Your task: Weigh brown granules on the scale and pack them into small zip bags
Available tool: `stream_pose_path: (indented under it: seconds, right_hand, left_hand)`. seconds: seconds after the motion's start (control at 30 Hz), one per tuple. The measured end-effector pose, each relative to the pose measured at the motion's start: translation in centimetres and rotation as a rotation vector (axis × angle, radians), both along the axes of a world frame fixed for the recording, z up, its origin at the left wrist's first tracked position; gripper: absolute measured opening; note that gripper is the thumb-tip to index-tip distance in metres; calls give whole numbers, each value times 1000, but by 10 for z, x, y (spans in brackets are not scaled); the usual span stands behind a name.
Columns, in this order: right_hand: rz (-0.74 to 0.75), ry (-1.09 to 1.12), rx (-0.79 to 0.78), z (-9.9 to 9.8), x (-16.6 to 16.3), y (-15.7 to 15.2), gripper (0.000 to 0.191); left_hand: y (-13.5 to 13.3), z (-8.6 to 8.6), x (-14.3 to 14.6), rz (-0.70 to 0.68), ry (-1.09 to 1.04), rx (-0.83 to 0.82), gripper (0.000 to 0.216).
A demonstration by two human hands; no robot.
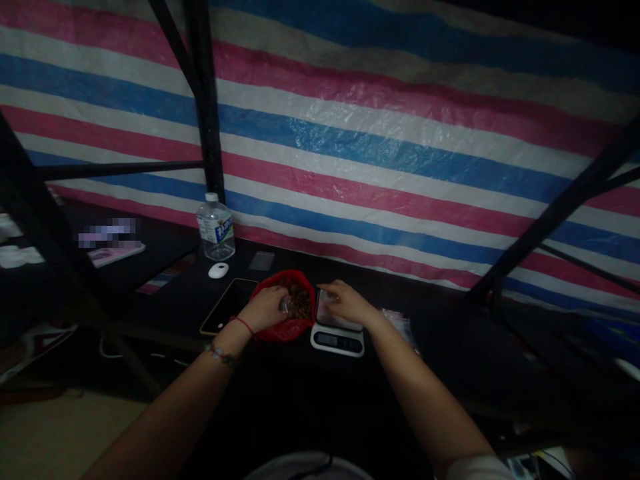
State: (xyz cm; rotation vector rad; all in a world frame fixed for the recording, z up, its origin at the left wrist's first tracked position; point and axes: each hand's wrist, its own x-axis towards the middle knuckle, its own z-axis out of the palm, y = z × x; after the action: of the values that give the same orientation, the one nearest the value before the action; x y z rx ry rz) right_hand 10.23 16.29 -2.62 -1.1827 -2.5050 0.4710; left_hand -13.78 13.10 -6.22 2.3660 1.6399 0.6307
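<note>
A red plastic bag (pixel 293 328) lies open on the dark table, full of small brown pieces (pixel 299 301). My left hand (pixel 265 308) reaches into it with the fingers curled over the contents; what they grip is too small to name. My right hand (pixel 345 300) rests over the plate of a small white digital scale (pixel 336 339) just right of the bag. Its fingers are bent and pinched toward the bag's edge; whether anything is in them I cannot make out.
A tablet (pixel 227 305) lies left of the bag. Behind it are a white mouse (pixel 219 270), a water bottle (pixel 216 230) and a small grey card (pixel 261 261). Clear plastic bags (pixel 400 323) lie right of the scale. Black metal frame bars (pixel 203 100) and a striped tarp (pixel 400 133) stand behind.
</note>
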Motion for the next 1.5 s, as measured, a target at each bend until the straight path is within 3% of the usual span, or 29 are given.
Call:
stream_pose_path:
  seconds: [0.1,0.23,0.37,0.63,0.8,1.0,1.17,1.5]
  right_hand:
    - [-12,-40,8,4,-19,-6,57]
    - [-18,-271,55,-2,-42,-5,24]
    - [62,-305,73,-15,-60,-1,17]
    - [-40,-126,-68,-38,-76,9,33]
    - [-133,6,-114,-46,-88,10,34]
    - [-137,205,-221,-49,-100,15,29]
    - [-142,374,-312,-52,-107,18,39]
    - [-131,416,-318,-55,-108,21,40]
  left_hand:
    - [3,-3,-4,54,18,-20,15]
    - [6,-4,-7,80,17,-60,17]
    - [8,-5,-10,65,-53,-101,15]
    - [10,-3,-16,54,-172,-195,14]
    - [13,-9,-20,41,-388,-200,19]
    - [16,-10,-26,50,-572,-152,30]
    - [14,0,-30,40,-639,-112,31]
    - [12,5,-34,37,-707,5,29]
